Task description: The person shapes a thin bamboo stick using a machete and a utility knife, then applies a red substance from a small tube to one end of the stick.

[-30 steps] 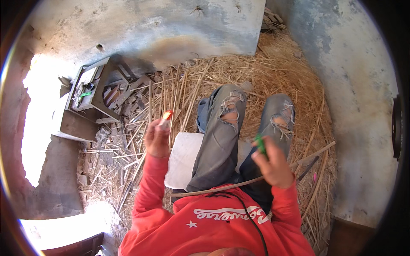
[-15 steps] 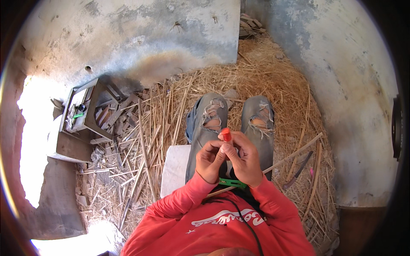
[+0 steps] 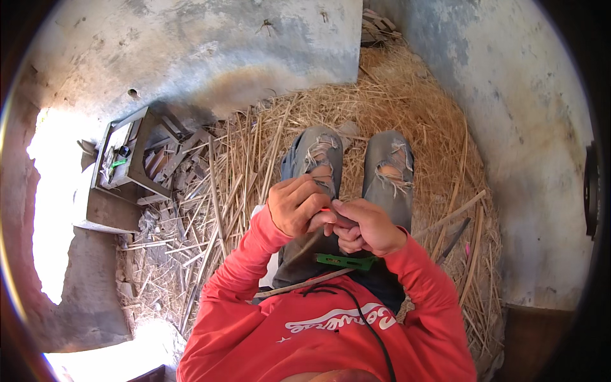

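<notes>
My left hand point(image 3: 294, 205) is nearer my body than my left knee point(image 3: 323, 141), knuckles up, fingers point(image 3: 313, 205) curled. My right hand point(image 3: 371, 228), nearer me and rightward of that knee, presses its thumb point(image 3: 345, 208) above folded fingers. Both forearms point(image 3: 245, 254) angle inward.

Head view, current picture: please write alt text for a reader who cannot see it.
The left hand and right hand meet at a small, partly hidden red object above the wearer's ripped trousers. A green object shows just below the right hand in the picture; straw and thin sticks lie around.
</notes>
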`<state>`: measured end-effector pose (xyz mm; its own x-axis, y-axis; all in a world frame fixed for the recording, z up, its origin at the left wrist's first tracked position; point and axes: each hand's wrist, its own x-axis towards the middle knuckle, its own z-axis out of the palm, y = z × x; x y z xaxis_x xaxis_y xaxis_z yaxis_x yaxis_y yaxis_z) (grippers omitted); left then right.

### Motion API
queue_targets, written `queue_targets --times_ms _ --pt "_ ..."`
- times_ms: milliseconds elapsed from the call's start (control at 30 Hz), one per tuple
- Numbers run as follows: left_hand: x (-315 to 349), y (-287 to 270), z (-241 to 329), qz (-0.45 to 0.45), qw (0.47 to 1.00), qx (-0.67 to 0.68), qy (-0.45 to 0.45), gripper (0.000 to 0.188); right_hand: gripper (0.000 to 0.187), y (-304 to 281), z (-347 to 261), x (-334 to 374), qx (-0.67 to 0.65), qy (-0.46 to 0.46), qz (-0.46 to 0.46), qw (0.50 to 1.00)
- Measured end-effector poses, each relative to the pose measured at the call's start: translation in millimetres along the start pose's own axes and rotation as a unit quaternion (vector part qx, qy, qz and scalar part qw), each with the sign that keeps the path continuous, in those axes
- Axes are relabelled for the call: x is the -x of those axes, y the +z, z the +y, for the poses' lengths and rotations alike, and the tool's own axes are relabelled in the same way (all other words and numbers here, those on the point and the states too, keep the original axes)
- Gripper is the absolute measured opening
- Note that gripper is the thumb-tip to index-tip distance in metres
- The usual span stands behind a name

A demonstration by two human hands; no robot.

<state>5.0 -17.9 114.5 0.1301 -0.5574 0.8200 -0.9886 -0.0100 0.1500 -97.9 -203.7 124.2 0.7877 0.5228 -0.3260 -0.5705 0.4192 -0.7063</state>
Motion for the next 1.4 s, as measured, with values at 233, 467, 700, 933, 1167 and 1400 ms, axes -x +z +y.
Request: queue_targets --times_ms 233,467,700,933,1167,1400 --pt "-6 2 -4 -0.013 0.999 0.027 -0.036 0.026 0.051 1 13 -5 0.245 -0.177 0.114 0.946" --pt "-13 2 4 -0.036 0.955 0.111 -0.274 0.036 0.044 5 9 -13 0.553 -0.371 0.242 0.706" --pt "-40 -34 -15 -0.058 0.983 -0.008 -0.174 0.038 0.032 -8 -28 -1 0.202 -0.298 0.184 0.914" --pt "-102 -67 -25 -0.08 0.985 0.0 -0.153 0.041 0.032 -6 -40 -9 0.31 -0.431 0.264 0.806" --pt "-119 -58 -21 -0.115 0.99 -0.033 -0.07 0.043 0.036 -2 -47 -6 0.035 -0.228 0.002 0.973" --pt "-98 -50 -31 -0.119 0.968 -0.083 -0.207 0.051 0.03 12 -31 -22 0.188 -0.434 0.17 0.864"
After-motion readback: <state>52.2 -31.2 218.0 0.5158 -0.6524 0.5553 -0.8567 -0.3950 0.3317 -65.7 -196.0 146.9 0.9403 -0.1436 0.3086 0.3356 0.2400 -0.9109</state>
